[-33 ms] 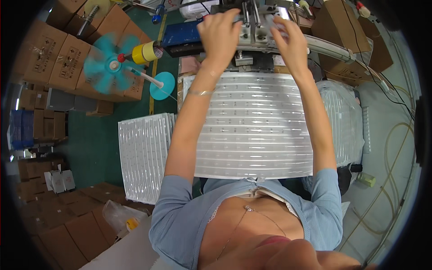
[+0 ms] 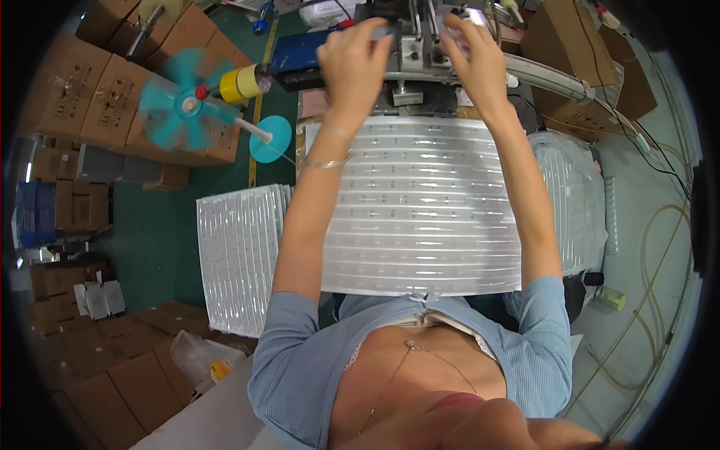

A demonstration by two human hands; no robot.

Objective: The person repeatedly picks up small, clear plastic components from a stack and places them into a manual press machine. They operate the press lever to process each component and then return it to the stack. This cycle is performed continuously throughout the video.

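Both my hands are raised at a metal bench machine [image 2: 414, 52] at the top of the view. My left hand [image 2: 354, 66] is on its left side, fingers bent toward the thumb; whatever lies between them is too small to make out. On the other side, my right hand [image 2: 480, 64] curls its fingers and thumb around a small clear plastic piece, partly hidden by the fingers. Below my hands, between my forearms, lies a large white sheet [image 2: 420, 225] with rows of clear, shiny strips and small dark marks. It reaches from the machine to my lap.
A turquoise fan [image 2: 189, 105] is spinning at the left, beside a yellow tape roll [image 2: 241, 85]. More striped sheets [image 2: 238, 259] are stacked left of my arm, and plastic-wrapped ones [image 2: 566, 206] at the right. Cardboard boxes [image 2: 101, 97] line the left; an open carton [image 2: 574, 52] stands upper right.
My left hand has shifted left and slightly nearer to me. My right hand has moved a little to the left, its fingers more curled. More of the machine's middle shows between them.
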